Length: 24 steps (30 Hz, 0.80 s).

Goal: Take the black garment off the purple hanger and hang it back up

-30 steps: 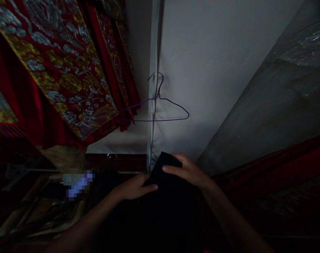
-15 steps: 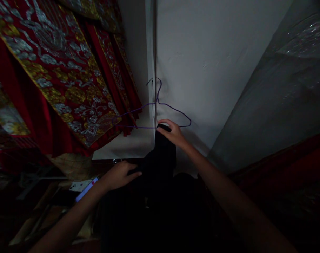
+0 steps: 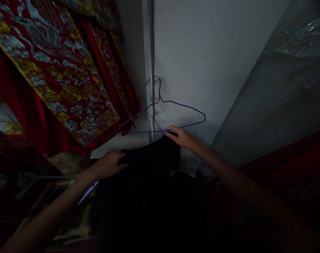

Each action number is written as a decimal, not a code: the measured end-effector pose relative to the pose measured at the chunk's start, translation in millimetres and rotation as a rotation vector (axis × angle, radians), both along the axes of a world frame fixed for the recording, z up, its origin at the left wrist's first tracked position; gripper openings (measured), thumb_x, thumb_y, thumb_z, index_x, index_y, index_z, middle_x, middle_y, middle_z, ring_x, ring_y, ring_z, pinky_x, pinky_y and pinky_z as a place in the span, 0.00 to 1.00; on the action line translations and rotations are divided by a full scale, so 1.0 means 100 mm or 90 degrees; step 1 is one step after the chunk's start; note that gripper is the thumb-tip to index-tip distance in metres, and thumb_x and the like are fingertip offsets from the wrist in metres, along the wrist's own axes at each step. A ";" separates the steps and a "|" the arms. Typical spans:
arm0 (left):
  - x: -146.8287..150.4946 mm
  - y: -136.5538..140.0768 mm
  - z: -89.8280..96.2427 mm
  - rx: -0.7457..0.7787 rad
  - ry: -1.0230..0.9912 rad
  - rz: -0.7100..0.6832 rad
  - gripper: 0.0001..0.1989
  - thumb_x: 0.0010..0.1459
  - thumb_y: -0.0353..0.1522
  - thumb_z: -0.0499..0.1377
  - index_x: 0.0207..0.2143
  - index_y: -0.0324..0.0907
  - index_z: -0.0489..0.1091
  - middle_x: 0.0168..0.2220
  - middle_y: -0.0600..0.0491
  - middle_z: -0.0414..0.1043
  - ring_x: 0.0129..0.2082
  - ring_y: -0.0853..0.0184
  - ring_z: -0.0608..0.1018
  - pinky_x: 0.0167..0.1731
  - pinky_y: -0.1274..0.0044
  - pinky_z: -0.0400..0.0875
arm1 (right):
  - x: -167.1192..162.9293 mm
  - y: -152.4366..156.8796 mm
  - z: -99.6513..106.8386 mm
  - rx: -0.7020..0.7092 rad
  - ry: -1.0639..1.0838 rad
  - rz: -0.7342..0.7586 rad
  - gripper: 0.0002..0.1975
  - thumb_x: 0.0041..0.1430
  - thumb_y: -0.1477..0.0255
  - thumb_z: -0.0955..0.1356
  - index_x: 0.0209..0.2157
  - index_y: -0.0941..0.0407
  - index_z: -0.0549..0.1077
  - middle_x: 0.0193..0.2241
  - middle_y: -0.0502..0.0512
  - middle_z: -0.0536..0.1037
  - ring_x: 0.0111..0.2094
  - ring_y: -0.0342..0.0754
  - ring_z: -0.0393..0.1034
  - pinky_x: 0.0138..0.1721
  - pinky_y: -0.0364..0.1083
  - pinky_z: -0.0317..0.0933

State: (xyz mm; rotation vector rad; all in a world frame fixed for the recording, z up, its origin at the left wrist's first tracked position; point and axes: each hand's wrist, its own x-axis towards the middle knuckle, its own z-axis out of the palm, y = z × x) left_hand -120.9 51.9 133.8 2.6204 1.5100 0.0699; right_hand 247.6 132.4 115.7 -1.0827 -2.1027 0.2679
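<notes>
A purple wire hanger hangs by its hook at a narrow upright strip on the pale wall. Just under its bottom bar, a black garment is stretched between my two hands; its exact kind is lost in the dark. My right hand pinches the upper right edge of the cloth, with fingertips touching or very near the hanger's bar. Lower and to the left, my left hand is closed on the garment's other upper corner. The lower part of the cloth merges with the dark area below.
Red robes with gold and silver embroidery hang at the left, overlapping the hanger's left end. A clear plastic sheet slopes along the right. A lit phone-like screen lies beneath my left forearm. Dim furniture stands at lower left.
My hands have moved apart, the left one leftward and slightly up, the right one slightly right and down. The garment's top edge is now spread wider. The hanger has turned and shows broader.
</notes>
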 end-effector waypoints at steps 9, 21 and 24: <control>-0.06 0.42 0.45 0.112 -0.164 -0.027 0.17 0.60 0.46 0.59 0.36 0.42 0.76 0.41 0.48 0.73 0.41 0.59 0.77 0.46 0.69 0.71 | 0.13 -0.45 0.25 -0.064 0.001 0.026 0.16 0.64 0.58 0.68 0.49 0.51 0.73 0.40 0.55 0.81 0.40 0.53 0.77 0.41 0.49 0.66; 0.69 0.47 0.89 0.167 -0.417 -0.180 0.19 0.50 0.31 0.61 0.46 0.40 0.68 0.51 0.46 0.71 0.52 0.56 0.74 0.54 0.66 0.67 | -0.12 -0.77 0.27 -0.088 0.095 0.045 0.26 0.60 0.62 0.71 0.56 0.52 0.63 0.50 0.58 0.76 0.51 0.55 0.72 0.52 0.53 0.66; 0.78 0.51 0.81 0.110 -0.472 -0.165 0.28 0.54 0.32 0.59 0.58 0.39 0.62 0.46 0.48 0.73 0.47 0.59 0.75 0.50 0.67 0.70 | -0.06 -0.89 0.28 -0.055 0.101 0.071 0.33 0.57 0.66 0.72 0.61 0.52 0.60 0.61 0.61 0.68 0.62 0.58 0.63 0.61 0.56 0.61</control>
